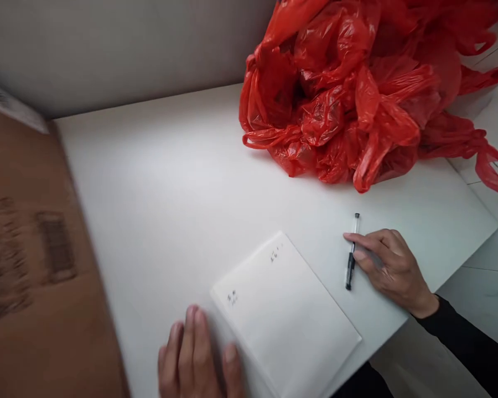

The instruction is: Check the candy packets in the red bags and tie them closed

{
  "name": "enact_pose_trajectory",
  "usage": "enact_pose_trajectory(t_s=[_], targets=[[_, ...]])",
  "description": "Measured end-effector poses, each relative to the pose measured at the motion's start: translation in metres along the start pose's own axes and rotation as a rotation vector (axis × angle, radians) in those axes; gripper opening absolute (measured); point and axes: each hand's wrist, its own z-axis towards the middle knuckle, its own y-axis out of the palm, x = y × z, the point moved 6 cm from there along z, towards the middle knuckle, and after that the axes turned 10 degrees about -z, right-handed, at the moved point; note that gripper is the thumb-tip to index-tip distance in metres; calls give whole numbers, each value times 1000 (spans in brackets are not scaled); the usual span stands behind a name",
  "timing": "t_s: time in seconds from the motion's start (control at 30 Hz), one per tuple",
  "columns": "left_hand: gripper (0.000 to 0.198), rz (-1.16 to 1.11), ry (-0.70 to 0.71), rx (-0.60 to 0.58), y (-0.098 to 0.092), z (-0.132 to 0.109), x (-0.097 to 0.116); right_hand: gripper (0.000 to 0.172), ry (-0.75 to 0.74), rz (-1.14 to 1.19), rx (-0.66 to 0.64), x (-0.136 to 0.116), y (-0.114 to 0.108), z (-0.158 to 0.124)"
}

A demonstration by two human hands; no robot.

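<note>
My right hand [392, 271] is at the pen [351, 262], which has a clear barrel and a black grip and cap. Its index finger crosses over the barrel and the thumb presses at the near side, with the other fingers curled. Left of the pen is a white sheet or pad of paper [290, 315], set at an angle, with small dark handwriting near two of its corners. My left hand [199, 359] rests with outstretched fingers on the table beside the paper's left edge, holding nothing. The bottom of the frame cuts off part of this hand.
A heap of crumpled red plastic bags [336, 116] covers the far right of the white table [157, 193], some hanging past its edge. A brown cardboard box [37, 265] with dark print stands along the left side. Behind the table rises a grey wall [128, 44].
</note>
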Motion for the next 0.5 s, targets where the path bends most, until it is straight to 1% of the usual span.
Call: enact_pose_trajectory(t_s=[0.03, 0.1, 0.13, 0.2, 0.27, 0.37, 0.43, 0.47, 0.5], targets=[[65, -25, 25, -30, 0, 1, 4, 32, 6, 10, 22, 1, 0, -1], [59, -79, 40, -23, -6, 2, 10, 25, 24, 36, 73, 4, 0, -1], [55, -106, 33, 5, -11, 1, 11, 22, 35, 47, 100, 5, 1, -2], [49, -151, 14, 103, -27, -4, 16, 22, 62, 67, 149, 9, 3, -1], [44, -172, 20, 225, -51, -16, 27, 24, 108, 101, 181, 14, 6, 0], [45, -128, 37, 456, -97, -44, 49, 27, 180, 191, 202, 24, 9, 1], [43, -114, -10, 635, -128, -67, 58, 29, 194, 237, 211, 28, 10, 0], [40, -120, -59, 689, -139, -77, 59, 29, 195, 250, 217, 30, 10, 0], [37, -129, -109, 706, -146, -85, 58, 29, 196, 261, 225, 31, 10, 0]])
